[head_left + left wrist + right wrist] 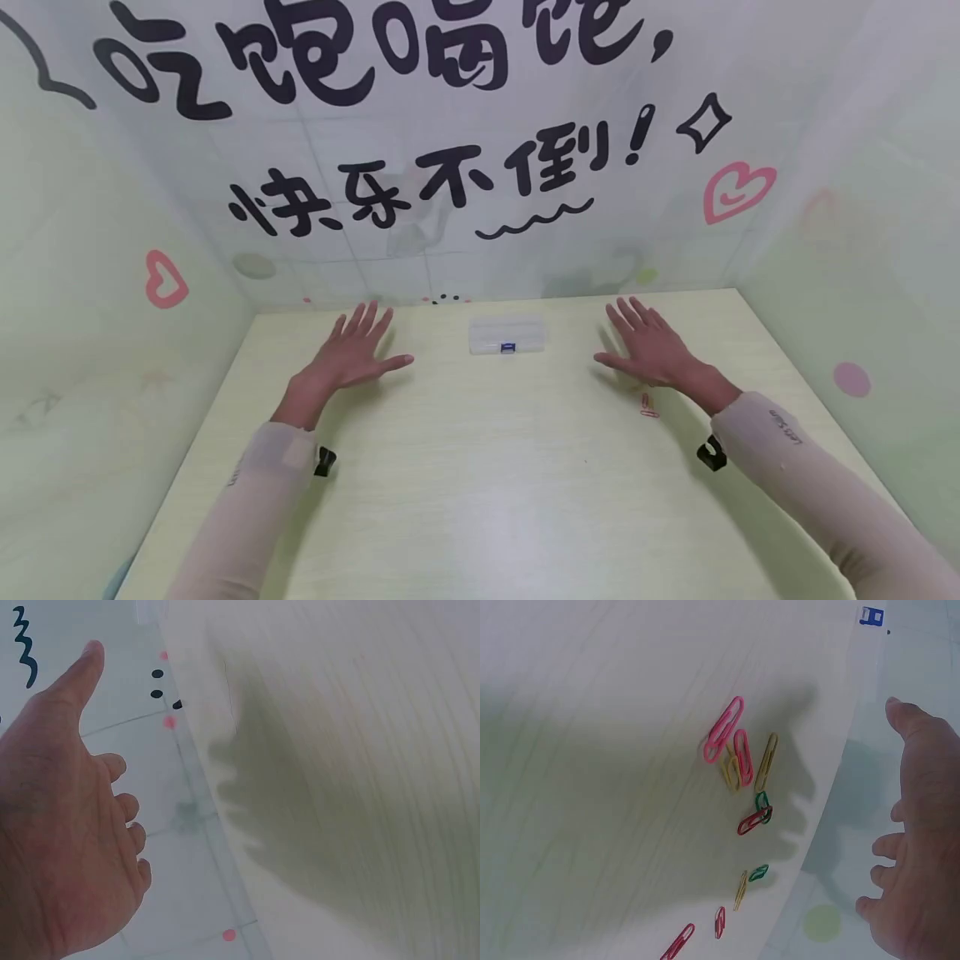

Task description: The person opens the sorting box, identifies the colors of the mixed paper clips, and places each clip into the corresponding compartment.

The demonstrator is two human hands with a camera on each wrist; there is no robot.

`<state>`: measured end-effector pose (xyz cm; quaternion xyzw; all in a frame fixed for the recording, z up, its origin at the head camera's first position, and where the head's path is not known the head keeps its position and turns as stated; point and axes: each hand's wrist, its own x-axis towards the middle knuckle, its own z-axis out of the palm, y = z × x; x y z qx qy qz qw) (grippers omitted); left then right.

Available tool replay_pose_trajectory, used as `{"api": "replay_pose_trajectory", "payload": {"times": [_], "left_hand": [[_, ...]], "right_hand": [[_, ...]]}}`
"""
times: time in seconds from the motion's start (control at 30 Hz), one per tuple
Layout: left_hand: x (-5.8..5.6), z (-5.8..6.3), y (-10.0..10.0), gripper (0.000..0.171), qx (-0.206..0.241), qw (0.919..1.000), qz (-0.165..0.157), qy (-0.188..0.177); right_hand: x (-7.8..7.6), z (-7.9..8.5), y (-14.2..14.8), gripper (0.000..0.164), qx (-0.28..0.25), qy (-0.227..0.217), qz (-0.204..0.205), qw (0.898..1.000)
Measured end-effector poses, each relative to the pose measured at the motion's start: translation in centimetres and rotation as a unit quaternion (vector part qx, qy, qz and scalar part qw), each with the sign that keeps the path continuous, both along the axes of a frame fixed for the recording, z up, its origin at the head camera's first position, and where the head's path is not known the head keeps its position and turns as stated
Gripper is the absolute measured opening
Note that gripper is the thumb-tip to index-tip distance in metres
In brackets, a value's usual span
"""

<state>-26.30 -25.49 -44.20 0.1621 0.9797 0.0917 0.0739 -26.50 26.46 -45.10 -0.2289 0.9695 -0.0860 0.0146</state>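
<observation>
- I see my left hand point(352, 354) flat and spread over the table point(480, 483), holding nothing.
- My right hand point(648, 350) is spread too, above loose clips point(739, 761).
- A clear box point(507, 337) sits between them.

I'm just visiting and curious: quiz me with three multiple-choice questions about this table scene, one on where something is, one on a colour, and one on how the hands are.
1. Where is the clear plastic box?
A. between the two hands, near the wall
B. under the left hand
C. at the table's near edge

2. What colour is the largest paper clip in the right wrist view?
A. blue
B. pink
C. black

3. How are the left hand and right hand?
A. both in fists
B. both gripping the box
C. both open, fingers spread, holding nothing

Answers:
1 A, the box lies on the table midway between the hands at the far edge.
2 B, that clip is plainly pink.
3 C, the fingers are straight and the box is untouched.
</observation>
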Motion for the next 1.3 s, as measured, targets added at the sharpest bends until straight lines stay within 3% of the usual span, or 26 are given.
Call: {"api": "replay_pose_trajectory", "payload": {"times": [0.7,1.0,1.3], "left_hand": [[-1.5,0.0,4.4,0.100,0.011,0.9988,-0.048,0.006],[-2.2,-0.2,6.8,0.097,0.018,0.9970,-0.076,-0.001],[-2.7,-0.4,9.0,0.095,0.038,0.9946,-0.095,-0.014]], "right_hand": [[-0.6,-0.9,-4.6,0.080,-0.054,0.051,0.064,0.995],[-1.0,-1.8,-6.9,0.068,-0.099,0.105,0.119,0.982],[-1.5,-2.2,-8.9,0.057,-0.143,0.106,0.140,0.974]]}}
